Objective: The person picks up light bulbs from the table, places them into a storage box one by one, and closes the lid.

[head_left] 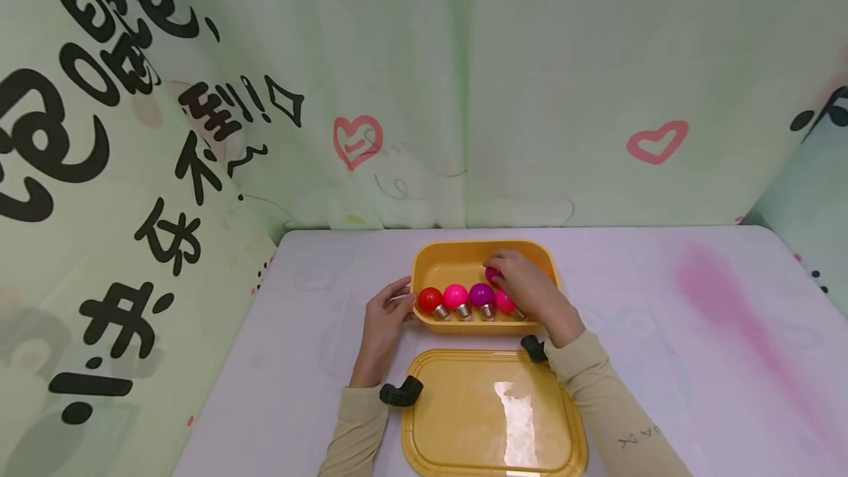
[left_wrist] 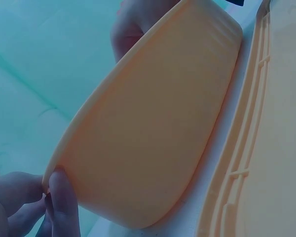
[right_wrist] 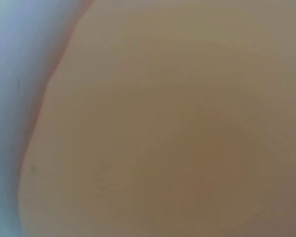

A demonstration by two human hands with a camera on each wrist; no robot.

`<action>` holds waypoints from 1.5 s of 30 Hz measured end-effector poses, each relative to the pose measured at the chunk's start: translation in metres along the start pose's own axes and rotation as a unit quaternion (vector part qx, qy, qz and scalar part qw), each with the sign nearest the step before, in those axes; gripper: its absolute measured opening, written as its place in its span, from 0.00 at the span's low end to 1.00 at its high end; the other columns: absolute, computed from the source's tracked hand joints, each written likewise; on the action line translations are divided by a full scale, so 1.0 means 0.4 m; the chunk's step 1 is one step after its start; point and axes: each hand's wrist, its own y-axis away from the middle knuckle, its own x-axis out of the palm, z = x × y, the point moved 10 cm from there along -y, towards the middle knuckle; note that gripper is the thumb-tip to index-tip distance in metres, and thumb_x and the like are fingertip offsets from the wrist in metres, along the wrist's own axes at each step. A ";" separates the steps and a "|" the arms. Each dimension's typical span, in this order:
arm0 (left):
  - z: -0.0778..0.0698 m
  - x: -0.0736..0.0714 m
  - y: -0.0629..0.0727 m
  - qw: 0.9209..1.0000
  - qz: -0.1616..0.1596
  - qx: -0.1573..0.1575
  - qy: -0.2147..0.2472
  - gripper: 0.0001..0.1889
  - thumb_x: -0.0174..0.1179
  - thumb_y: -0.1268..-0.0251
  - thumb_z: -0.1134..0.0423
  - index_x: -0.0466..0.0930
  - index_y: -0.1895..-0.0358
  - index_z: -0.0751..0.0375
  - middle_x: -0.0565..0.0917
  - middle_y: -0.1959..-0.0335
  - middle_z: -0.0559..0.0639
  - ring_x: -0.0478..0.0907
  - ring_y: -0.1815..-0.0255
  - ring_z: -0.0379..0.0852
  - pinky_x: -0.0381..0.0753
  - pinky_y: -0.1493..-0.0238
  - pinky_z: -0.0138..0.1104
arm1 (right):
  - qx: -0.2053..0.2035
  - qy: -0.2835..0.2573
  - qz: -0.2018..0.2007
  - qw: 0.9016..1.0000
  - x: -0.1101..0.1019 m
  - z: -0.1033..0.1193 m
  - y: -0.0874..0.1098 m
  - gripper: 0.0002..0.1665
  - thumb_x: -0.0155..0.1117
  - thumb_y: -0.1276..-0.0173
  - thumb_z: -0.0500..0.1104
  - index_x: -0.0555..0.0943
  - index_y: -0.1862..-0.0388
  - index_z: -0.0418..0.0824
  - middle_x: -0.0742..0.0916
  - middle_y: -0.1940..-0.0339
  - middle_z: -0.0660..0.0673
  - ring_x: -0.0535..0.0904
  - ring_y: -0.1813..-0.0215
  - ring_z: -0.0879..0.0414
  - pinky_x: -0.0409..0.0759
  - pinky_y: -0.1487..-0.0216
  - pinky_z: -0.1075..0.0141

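A yellow plastic box stands near the back of the table. Inside, along its near wall, lies a row of toy light bulbs: a red bulb, a pink bulb, a purple bulb and a second pink bulb, partly covered by my right hand. My right hand reaches over the box's right side and pinches another purple bulb above the row. My left hand grips the box's left end; in the left wrist view its thumb and fingers pinch the rim.
A yellow lid lies flat on the table just in front of the box, below both forearms. Behind the white table hangs a pale green curtain. In the right wrist view a blurred yellow surface fills most of the picture.
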 end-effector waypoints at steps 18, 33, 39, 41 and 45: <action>-0.011 -0.024 0.001 1.000 -0.008 0.011 -0.015 0.20 0.61 0.30 0.65 0.78 0.37 0.56 0.77 0.47 0.57 0.80 0.55 0.47 0.86 0.58 0.30 | -0.003 -0.018 -0.043 0.999 -0.061 0.028 0.051 0.15 0.69 0.35 0.34 0.82 0.49 0.30 0.83 0.51 0.36 0.78 0.46 0.42 0.81 0.42 0.50; -0.048 -0.030 0.020 0.998 0.002 0.009 -0.055 0.21 0.62 0.31 0.66 0.76 0.37 0.68 0.80 0.49 0.61 0.81 0.55 0.52 0.87 0.61 0.33 | 0.074 -0.016 -0.075 0.994 -0.135 0.014 0.139 0.23 0.69 0.35 0.36 0.78 0.42 0.30 0.82 0.49 0.35 0.78 0.48 0.41 0.83 0.48 0.48; -0.044 -0.048 0.042 0.997 -0.007 -0.010 -0.077 0.20 0.61 0.30 0.66 0.76 0.37 0.66 0.80 0.48 0.60 0.80 0.53 0.55 0.86 0.60 0.31 | 0.092 -0.018 -0.073 0.993 -0.145 0.012 0.178 0.23 0.70 0.36 0.36 0.78 0.43 0.30 0.82 0.48 0.35 0.77 0.45 0.40 0.82 0.44 0.47; -0.039 -0.051 0.050 0.996 -0.009 -0.017 -0.088 0.20 0.60 0.30 0.65 0.77 0.37 0.64 0.80 0.48 0.60 0.80 0.52 0.54 0.86 0.59 0.30 | 0.096 -0.018 -0.082 0.992 -0.153 0.010 0.194 0.22 0.70 0.36 0.36 0.79 0.44 0.31 0.83 0.50 0.36 0.78 0.47 0.42 0.83 0.46 0.48; -0.034 -0.054 0.067 0.996 -0.007 -0.017 -0.092 0.20 0.60 0.30 0.65 0.77 0.37 0.64 0.81 0.47 0.60 0.81 0.51 0.55 0.86 0.59 0.30 | 0.099 -0.020 -0.107 0.989 -0.170 0.005 0.232 0.20 0.69 0.35 0.36 0.80 0.45 0.31 0.83 0.52 0.37 0.78 0.50 0.44 0.83 0.47 0.50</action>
